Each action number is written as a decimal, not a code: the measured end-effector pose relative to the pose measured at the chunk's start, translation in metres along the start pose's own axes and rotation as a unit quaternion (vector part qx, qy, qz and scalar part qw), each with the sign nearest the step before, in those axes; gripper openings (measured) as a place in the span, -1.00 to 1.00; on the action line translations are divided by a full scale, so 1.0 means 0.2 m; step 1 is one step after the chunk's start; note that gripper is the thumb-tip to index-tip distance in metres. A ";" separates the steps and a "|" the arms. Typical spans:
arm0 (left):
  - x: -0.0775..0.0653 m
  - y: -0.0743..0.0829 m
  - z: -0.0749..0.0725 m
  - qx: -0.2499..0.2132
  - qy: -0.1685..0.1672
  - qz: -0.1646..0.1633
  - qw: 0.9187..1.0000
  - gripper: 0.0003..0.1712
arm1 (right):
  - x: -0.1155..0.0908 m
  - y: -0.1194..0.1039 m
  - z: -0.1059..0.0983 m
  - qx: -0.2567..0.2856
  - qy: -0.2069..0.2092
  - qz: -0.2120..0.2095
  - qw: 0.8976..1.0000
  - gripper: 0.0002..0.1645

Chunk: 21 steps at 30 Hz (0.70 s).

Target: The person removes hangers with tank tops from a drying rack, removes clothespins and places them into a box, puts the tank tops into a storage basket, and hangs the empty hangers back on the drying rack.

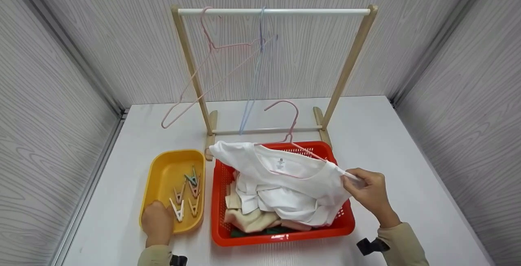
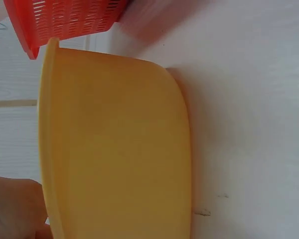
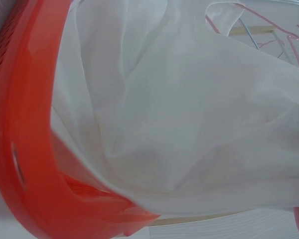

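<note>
A white shirt (image 1: 301, 194) is draped over a pink hanger (image 1: 294, 125), its neckline facing up and its lower part bunched in the red basket (image 1: 217, 217). My right hand (image 1: 370, 188) pinches the shirt's right-side shoulder, with the hanger's end inside the cloth. In the right wrist view the shirt (image 3: 179, 114) fills most of the frame. My left hand (image 1: 158, 219) reaches over the near left rim of the yellow tray (image 1: 167, 172). Its fingers are hidden, and I cannot tell whether they hold a clothespin. Several clothespins (image 1: 179, 209) lie in the tray beside that hand.
A rack with a white rail (image 1: 317, 12) and wooden legs (image 1: 354, 62) stands behind the basket. From it hang another pink hanger (image 1: 193, 80) and a blue hanger (image 1: 255, 78). Beige folded cloth (image 1: 252, 220) lies in the basket under the shirt. Panelled walls enclose the white table (image 1: 390, 143).
</note>
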State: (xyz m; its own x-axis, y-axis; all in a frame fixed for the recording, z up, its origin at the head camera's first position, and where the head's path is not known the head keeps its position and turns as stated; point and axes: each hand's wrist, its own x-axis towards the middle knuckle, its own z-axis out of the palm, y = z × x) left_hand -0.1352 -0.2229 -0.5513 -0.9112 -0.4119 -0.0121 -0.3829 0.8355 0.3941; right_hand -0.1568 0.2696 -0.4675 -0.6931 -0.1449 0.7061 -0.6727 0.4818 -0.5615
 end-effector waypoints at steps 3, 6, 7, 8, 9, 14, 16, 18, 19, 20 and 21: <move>0.00 0.03 -0.02 -0.002 0.013 0.006 1.000 -0.66 | 0.00 0.00 0.00 -0.005 -0.001 -0.002 1.000 -0.73; -0.01 0.08 -0.05 -0.023 0.028 0.016 0.999 -0.63 | 0.00 0.00 0.00 -0.008 -0.001 -0.004 1.000 -0.72; -0.01 0.09 -0.06 -0.034 0.031 0.019 0.999 -0.61 | 0.00 0.00 0.00 -0.008 -0.001 -0.005 1.000 -0.72; -0.02 0.11 -0.07 -0.046 0.036 0.024 0.998 -0.59 | 0.00 -0.01 0.00 -0.008 -0.001 -0.006 1.000 -0.72; -0.02 0.13 -0.08 -0.058 0.040 0.029 0.997 -0.58 | 0.00 -0.01 0.00 -0.009 -0.002 -0.008 1.000 -0.72; -0.03 0.23 -0.13 -0.116 0.073 0.061 0.989 -0.62 | 0.01 0.00 0.00 -0.019 -0.002 -0.019 1.000 -0.72; -0.04 0.27 -0.15 -0.136 0.095 0.077 0.983 -0.65 | 0.01 0.00 0.00 -0.027 -0.002 -0.024 0.999 -0.72; -0.04 0.30 -0.16 -0.151 0.115 0.089 0.978 -0.69 | 0.01 0.00 0.00 -0.031 -0.003 -0.027 0.999 -0.72; -0.04 0.32 -0.17 -0.157 0.123 0.094 0.975 -0.70 | 0.01 -0.01 0.00 -0.033 -0.004 -0.029 0.999 -0.72; -0.04 0.33 -0.17 -0.164 0.126 0.097 0.973 -0.71 | 0.01 -0.01 0.00 -0.034 -0.005 -0.029 0.999 -0.72; -0.04 0.35 -0.18 -0.172 0.127 0.099 0.972 -0.71 | 0.01 -0.01 0.00 -0.033 -0.007 -0.029 0.999 -0.72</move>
State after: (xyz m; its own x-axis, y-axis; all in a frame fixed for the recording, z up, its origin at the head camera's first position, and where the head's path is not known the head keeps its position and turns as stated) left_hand -0.1486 -0.1746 -0.4904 -0.8782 -0.3687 0.3047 -0.0911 0.7543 0.6502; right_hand -0.1580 0.2685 -0.4652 -0.6573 -0.1853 0.7305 -0.6932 0.5289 -0.4896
